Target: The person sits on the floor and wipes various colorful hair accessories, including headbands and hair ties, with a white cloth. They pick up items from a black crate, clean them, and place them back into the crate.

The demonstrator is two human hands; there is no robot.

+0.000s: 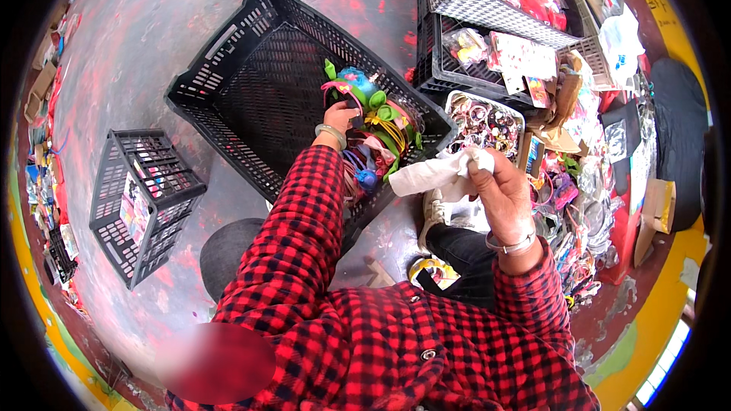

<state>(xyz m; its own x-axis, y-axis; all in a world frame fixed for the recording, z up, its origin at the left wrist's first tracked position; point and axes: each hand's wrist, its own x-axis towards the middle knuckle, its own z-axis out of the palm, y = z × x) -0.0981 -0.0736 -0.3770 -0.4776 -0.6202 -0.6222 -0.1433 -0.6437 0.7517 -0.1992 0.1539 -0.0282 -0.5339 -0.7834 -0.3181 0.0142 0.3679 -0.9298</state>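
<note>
My left hand (337, 119) reaches into a large black plastic crate (204, 131), its fingers curled at the edge of a colourful heap of hair accessories (390, 131). Something small and dark shows at its fingertips, too hidden to name. Green leafy pieces, yellow loops, pink bands and blue tufts make up the heap, gathered at the crate's right end. Above that end's near corner, my right hand (505, 196) pinches a crumpled white cloth (432, 175), which stretches out to the left. Whether it is fabric or paper tissue I cannot tell.
A smaller black crate (156, 205) stands on the paint-stained floor at left. Stacked crates (499, 11) hold packaged goods at upper right. Beside them sits a white tray (484, 123) of hair ties. Loose hair bands and plastic bags (582, 221) pile up along the right.
</note>
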